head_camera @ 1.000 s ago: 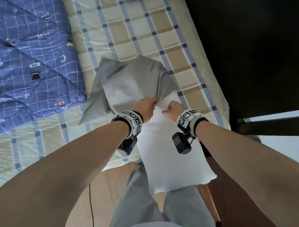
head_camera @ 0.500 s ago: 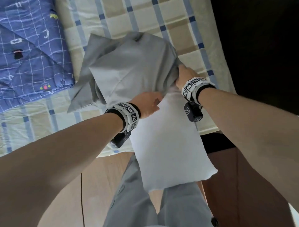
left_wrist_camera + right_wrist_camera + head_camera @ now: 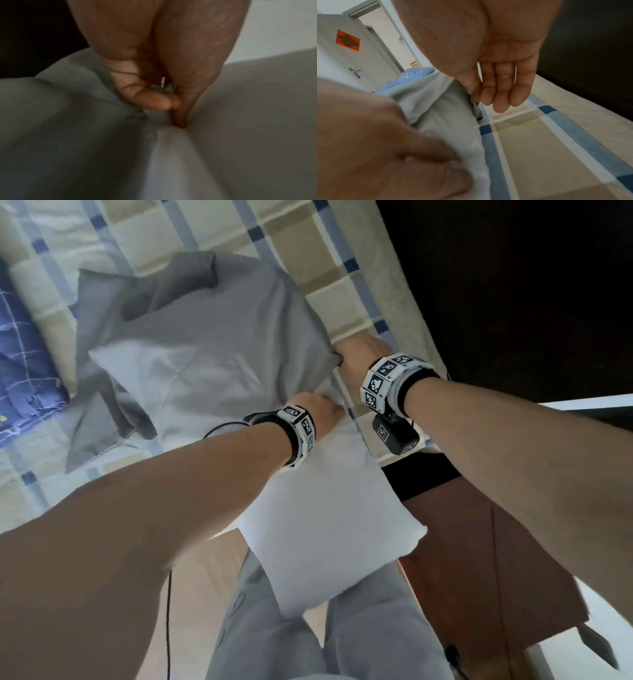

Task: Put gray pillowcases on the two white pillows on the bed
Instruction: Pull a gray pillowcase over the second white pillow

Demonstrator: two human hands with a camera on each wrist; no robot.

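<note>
Plaid bed (image 3: 301, 241) sheet carries the white pillow (image 3: 329, 529), half sleeved in the gray pillowcase (image 3: 212, 337). Left hand (image 3: 318, 414) and right hand (image 3: 359, 354) each pinch its hem. Blue quilt (image 3: 20, 371) lies leftward; gray door (image 3: 351, 54) beyond.

Gray pillowcase (image 3: 205, 337) half over white pillow (image 3: 329, 525)

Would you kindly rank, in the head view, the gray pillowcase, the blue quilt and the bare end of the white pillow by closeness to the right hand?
From the right hand:
1. Gray pillowcase: its edge is in the grip, to the left.
2. White pillow: bare end, below, off the bed.
3. Blue quilt: far left edge.
</note>
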